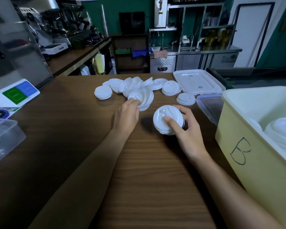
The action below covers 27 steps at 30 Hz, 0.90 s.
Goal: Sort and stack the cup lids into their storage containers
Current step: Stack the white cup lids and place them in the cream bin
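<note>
Head view: our right hand (pixel 187 131) grips a small lid stack (pixel 163 119) with curled fingers near bin B (pixel 254 162), likely squaring it for storage; our left hand (pixel 127 116) pinches another lid (pixel 138 96) from the far tabletop (pixel 73 129) pile (pixel 127 85).

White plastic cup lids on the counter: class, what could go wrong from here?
The left hand pinches the leaning row of white plastic lids; a tug may topple it across the brown wooden counter.
The right hand holds a small stack of white lids, thumb on top; it could spill before reaching the pale yellow plastic bin marked B.
</note>
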Motion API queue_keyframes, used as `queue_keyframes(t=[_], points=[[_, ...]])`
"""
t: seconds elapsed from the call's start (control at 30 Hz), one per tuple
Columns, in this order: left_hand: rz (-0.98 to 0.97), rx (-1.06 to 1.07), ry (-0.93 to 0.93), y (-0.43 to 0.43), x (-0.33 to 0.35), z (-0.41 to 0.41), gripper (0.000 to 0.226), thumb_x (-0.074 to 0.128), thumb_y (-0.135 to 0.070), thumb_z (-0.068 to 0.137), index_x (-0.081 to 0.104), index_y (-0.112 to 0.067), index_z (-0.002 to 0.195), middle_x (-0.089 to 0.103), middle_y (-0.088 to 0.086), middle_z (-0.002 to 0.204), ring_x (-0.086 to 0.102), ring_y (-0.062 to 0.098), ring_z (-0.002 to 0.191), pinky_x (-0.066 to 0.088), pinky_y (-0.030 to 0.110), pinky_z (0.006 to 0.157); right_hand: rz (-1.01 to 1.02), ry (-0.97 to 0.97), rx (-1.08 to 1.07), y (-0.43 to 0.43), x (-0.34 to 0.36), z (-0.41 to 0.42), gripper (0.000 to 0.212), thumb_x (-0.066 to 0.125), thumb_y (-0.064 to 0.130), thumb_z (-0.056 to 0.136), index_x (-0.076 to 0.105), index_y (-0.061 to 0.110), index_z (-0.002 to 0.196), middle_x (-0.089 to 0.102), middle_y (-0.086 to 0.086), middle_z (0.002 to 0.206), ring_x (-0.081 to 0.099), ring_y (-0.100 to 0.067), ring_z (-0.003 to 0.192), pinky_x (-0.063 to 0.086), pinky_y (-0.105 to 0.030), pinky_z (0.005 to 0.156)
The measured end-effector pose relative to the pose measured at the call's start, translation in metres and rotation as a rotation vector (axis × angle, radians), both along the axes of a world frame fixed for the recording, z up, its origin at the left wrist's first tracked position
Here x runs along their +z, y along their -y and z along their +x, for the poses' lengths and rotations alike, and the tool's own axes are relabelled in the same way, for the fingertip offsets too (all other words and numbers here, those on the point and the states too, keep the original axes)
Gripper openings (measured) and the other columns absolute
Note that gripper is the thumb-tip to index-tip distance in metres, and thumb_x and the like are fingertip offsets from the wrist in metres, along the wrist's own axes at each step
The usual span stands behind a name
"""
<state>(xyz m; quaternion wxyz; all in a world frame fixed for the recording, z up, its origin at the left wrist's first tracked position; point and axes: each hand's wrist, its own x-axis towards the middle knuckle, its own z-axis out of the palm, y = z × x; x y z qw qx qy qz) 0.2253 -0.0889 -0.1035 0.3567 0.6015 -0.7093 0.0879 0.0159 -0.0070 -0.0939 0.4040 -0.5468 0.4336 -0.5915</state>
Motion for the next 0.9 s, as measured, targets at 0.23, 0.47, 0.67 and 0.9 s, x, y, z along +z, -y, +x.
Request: queue_keyframes(t=[0.23, 0.47, 0.67, 0.9], points=[[-0.071, -0.089, -0.018, -0.048, -0.004, 0.003, 0.011, 0.078, -0.005, 0.088, 0.072, -0.012, 0.094, 0.068, 0.001, 0.091, 0.067, 0.024, 0.078, 0.056, 0.040, 0.061, 0.007, -0.039, 0.021, -0.006, 0.003, -0.001, 0.039, 0.081, 0.020, 0.093, 0.064, 0.023, 0.128, 0.072, 0.005, 0.124, 0.068, -0.009, 0.112, 0.053, -0.021, 0.097], [-0.038, -0.127, -0.307, -0.089, 0.003, 0.007, 0.023, 0.090, -0.017, 0.078, 0.067, -0.013, 0.080, 0.065, -0.008, 0.079, 0.063, 0.010, 0.074, 0.055, 0.039, 0.068, -0.001, -0.065, 0.031, -0.013, 0.010, -0.001, 0.032, 0.075, 0.012, 0.096, 0.065, 0.018, 0.125, 0.071, 0.008, 0.119, 0.064, 0.008, 0.097, 0.046, -0.008, 0.085], [0.008, -0.206, -0.980, -0.105, 0.028, -0.014, 0.029, 0.076, -0.009, 0.093, 0.066, -0.019, 0.118, 0.073, -0.006, 0.108, 0.075, 0.011, 0.097, 0.060, 0.023, 0.081, -0.051, -0.020, -0.045, -0.008, 0.008, -0.006, 0.035, 0.081, 0.004, 0.089, 0.065, 0.019, 0.116, 0.073, 0.004, 0.108, 0.068, -0.004, 0.095, 0.052, -0.016, 0.086], [0.277, -0.371, -1.246, -0.106, 0.022, -0.036, 0.026, 0.071, -0.007, 0.097, 0.066, -0.011, 0.122, 0.070, 0.011, 0.118, 0.074, 0.020, 0.107, 0.064, 0.034, 0.081, -0.072, 0.018, 0.036, -0.003, 0.005, -0.006, 0.037, 0.076, 0.015, 0.097, 0.067, 0.018, 0.133, 0.072, 0.005, 0.129, 0.065, -0.005, 0.122, 0.051, -0.020, 0.100]])
